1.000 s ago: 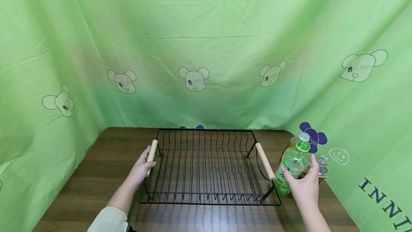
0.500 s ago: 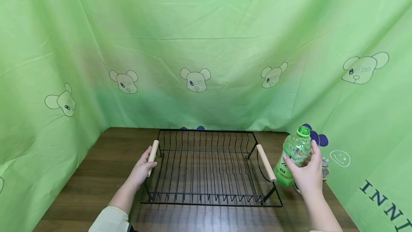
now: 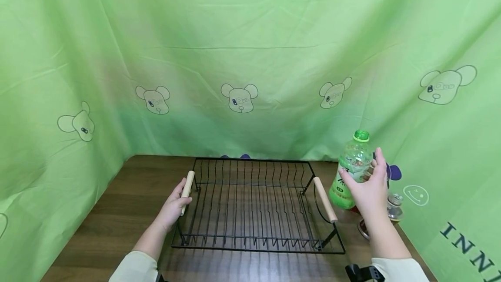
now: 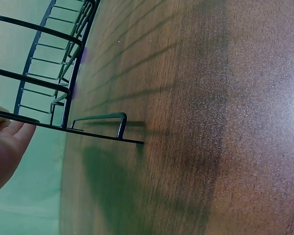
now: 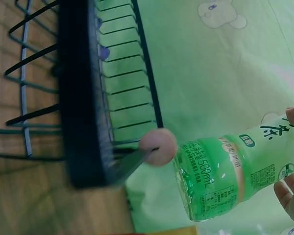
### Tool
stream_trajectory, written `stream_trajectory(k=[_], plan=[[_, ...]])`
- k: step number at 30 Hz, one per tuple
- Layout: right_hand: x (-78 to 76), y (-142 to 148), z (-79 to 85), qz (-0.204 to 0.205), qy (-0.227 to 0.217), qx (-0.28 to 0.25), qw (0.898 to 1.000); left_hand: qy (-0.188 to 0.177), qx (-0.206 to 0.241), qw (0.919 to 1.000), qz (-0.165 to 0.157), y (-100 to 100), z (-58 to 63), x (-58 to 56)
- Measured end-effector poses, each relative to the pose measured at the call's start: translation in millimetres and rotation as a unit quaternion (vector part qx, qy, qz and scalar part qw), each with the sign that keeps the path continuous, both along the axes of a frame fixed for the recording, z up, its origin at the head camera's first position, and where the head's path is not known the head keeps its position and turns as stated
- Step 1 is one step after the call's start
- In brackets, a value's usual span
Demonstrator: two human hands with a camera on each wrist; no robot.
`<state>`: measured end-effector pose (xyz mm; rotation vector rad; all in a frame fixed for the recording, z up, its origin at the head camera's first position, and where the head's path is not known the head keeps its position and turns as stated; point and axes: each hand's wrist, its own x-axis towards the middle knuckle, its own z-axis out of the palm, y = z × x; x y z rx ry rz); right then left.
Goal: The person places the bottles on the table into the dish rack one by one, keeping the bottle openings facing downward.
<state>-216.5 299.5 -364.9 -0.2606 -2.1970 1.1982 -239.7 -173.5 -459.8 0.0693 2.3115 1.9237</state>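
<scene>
A black wire dish rack with two wooden handles stands on the table. My left hand holds its left wooden handle, fingers behind and thumb across it. My right hand grips a green plastic bottle by the middle, thumb on the near side. The bottle is uncapped, slightly tilted, and raised beyond the rack's right handle. In the right wrist view the base and label of the green bottle show, with fingers at the image edge. In the left wrist view rack wires partly cover the left hand.
A clear bottle stands behind my right wrist, partly hidden. A round dark rim shows beside the forearm. Green patterned cloth hangs at the back and both sides. The brown wooden table extends around the rack.
My right hand has lifted the green bottle up and away toward the back, from beside the rack's right handle. The left hand stays on its handle.
</scene>
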Motion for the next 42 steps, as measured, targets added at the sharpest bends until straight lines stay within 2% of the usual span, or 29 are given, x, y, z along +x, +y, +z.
stream_trajectory(k=[6,12,21,31,42], plan=[[-10.0,-9.2,8.8,0.019,-0.003,0.005,1.000,0.000,-0.007,1.0000,0.000,0.6,0.9,1.1],[-16.5,-23.2,14.6,0.057,-0.002,0.007,0.998,-0.002,-0.005,1.0000,0.000,0.1,0.4,0.8],[-24.1,-44.7,16.5,0.109,-0.021,0.049,0.993,0.002,-0.005,1.0000,0.004,0.3,-0.6,-0.4],[-39.5,-67.0,5.5,0.157,-0.034,0.084,0.984,-0.001,-0.004,1.0000,0.008,0.1,-0.4,0.1],[-48.0,-89.1,-0.6,0.197,-0.050,0.132,0.970,0.008,0.012,0.9999,0.002,-1.3,-3.6,-3.4]])
